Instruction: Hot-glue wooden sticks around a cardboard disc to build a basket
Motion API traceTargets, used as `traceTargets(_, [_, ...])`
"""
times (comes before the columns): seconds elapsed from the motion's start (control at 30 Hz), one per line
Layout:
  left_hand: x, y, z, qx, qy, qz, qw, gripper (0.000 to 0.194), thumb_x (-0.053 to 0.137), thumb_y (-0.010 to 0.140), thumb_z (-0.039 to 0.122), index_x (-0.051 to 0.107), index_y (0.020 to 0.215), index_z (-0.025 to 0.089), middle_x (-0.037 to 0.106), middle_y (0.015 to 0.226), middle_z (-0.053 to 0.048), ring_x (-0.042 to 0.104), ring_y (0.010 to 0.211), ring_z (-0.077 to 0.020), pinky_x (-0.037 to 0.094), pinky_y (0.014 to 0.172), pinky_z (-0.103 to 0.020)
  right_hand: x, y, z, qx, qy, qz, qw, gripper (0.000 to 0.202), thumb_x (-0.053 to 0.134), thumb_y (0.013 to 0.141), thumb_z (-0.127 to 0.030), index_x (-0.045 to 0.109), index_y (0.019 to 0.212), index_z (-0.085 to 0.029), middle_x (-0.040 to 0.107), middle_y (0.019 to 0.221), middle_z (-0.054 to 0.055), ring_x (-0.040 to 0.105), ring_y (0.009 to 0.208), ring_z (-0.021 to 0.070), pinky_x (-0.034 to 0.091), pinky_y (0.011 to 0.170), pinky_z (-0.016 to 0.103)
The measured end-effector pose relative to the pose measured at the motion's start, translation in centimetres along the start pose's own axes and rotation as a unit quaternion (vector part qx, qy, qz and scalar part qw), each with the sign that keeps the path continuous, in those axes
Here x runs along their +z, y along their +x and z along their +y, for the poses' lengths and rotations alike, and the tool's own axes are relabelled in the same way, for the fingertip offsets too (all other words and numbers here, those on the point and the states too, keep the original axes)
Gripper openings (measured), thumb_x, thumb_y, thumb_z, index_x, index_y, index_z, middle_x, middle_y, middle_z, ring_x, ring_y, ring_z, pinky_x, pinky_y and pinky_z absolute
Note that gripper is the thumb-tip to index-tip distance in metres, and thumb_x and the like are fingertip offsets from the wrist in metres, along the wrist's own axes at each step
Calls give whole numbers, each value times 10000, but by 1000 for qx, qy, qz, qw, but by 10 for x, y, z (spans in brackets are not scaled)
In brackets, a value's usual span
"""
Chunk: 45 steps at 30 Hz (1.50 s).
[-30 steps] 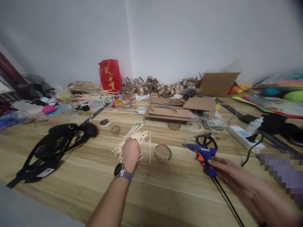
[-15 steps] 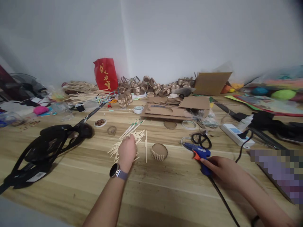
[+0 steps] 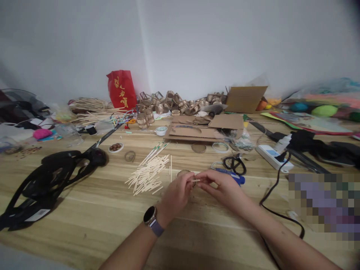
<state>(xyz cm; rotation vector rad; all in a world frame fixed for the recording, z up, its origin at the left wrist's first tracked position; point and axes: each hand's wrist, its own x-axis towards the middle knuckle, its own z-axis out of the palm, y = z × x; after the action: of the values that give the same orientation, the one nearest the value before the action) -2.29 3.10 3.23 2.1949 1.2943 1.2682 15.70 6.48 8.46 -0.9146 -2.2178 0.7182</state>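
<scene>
Both hands meet at the middle of the table, over a round cardboard piece point(image 3: 184, 172) edged with short sticks, most of which they hide. A short wooden stick point(image 3: 195, 180) runs between the fingertips. My left hand point(image 3: 177, 192), with a watch on its wrist, is closed in a pinch at one end of it. At the other end, my right hand point(image 3: 221, 187) pinches with thumb and fingers. Behind my right hand lies the blue glue gun point(image 3: 238, 178), partly covered. Left of my left hand spreads a pile of short wooden sticks point(image 3: 147, 174).
Flat cardboard sheets point(image 3: 194, 133), a white ring point(image 3: 220, 147) and a dish of brown beads point(image 3: 115, 147) lie further back. A power strip point(image 3: 271, 157) with a black cord stands at right. A black strapped item point(image 3: 56, 176) covers the left side.
My right hand has let go of the glue gun and moved left to the cardboard piece. My left hand has left the stick pile and moved right; a stick now shows between them.
</scene>
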Motion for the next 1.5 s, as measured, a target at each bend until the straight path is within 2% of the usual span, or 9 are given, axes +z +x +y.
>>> traceTargets(0.2, [2, 0, 2, -52, -62, -28, 996, 312, 387, 961, 235, 428, 1270, 213, 686, 938, -48, 663, 810, -174, 518, 770, -308, 14, 5, 10, 56, 126, -8, 990, 143, 549, 819, -317, 638, 865, -214, 732, 793, 30, 668, 719, 173, 504, 667, 271])
traceTargets(0.3, [3, -1, -2, -30, -36, -13, 999, 324, 423, 952, 267, 432, 1273, 221, 671, 1022, -68, 649, 916, -189, 512, 811, -322, 11, 6, 15, 36, 46, 1, 998, 127, 533, 826, -290, 634, 828, -214, 705, 778, 30, 639, 733, 180, 476, 675, 280])
traceTargets(0.47, [-4, 2, -20, -8, 101, 93, 990, 437, 466, 922, 443, 446, 1255, 159, 621, 1077, -123, 577, 1038, -258, 453, 924, -459, 9, 9, 24, 52, -77, -39, 995, 132, 495, 827, -198, 615, 773, -209, 670, 717, 19, 597, 676, 170, 425, 627, 260])
traceTargets(0.57, [-6, 5, -34, -32, 123, 35, 991, 809, 658, 765, 554, 328, 1366, 125, 488, 1325, -200, 450, 1255, -336, 373, 1032, -533, 16, 10, 31, 67, -96, -74, 990, 153, 490, 807, -140, 629, 776, -193, 684, 749, 32, 601, 695, 169, 420, 639, 252])
traceTargets(0.63, [-3, 6, -42, -57, 124, -25, 990, 1001, 773, 657, 512, 245, 1422, 139, 391, 1428, -213, 363, 1337, -356, 340, 1075, -543, 21, 9, 35, 69, -101, -91, 988, 166, 488, 798, -120, 641, 784, -184, 688, 751, 36, 600, 692, 168, 415, 637, 248])
traceTargets(0.73, [3, 6, -49, -84, 106, -74, 988, 1103, 838, 600, 381, 176, 1457, 170, 327, 1481, -198, 307, 1381, -340, 315, 1113, -527, 26, 8, 36, 61, -103, -100, 988, 178, 483, 799, -118, 649, 786, -180, 688, 759, 39, 597, 696, 169, 413, 637, 247])
traceTargets(0.93, [7, 4, -54, -103, 69, -87, 988, 1117, 843, 587, 256, 158, 1468, 196, 276, 1514, -176, 254, 1409, -325, 270, 1145, -531, 29, 9, 34, 52, -106, -103, 988, 203, 467, 807, -123, 664, 805, -173, 694, 792, 54, 606, 717, 176, 427, 655, 255])
traceTargets(1.33, [7, 8, -54, -107, 36, -89, 990, 1092, 839, 591, 217, 188, 1467, 191, 281, 1512, -167, 257, 1408, -303, 265, 1156, -495, 34, 9, 34, 66, -118, -122, 983, 197, 459, 825, -126, 655, 823, -147, 686, 821, 85, 615, 746, 193, 437, 675, 269])
traceTargets(1.5, [6, 9, -53, -104, 30, -93, 990, 1043, 818, 618, 204, 203, 1460, 197, 286, 1510, -160, 261, 1406, -300, 266, 1154, -501, 34, 9, 36, 34, -138, -131, 981, 201, 456, 830, -114, 651, 836, -164, 659, 843, 72, 598, 766, 182, 428, 688, 262])
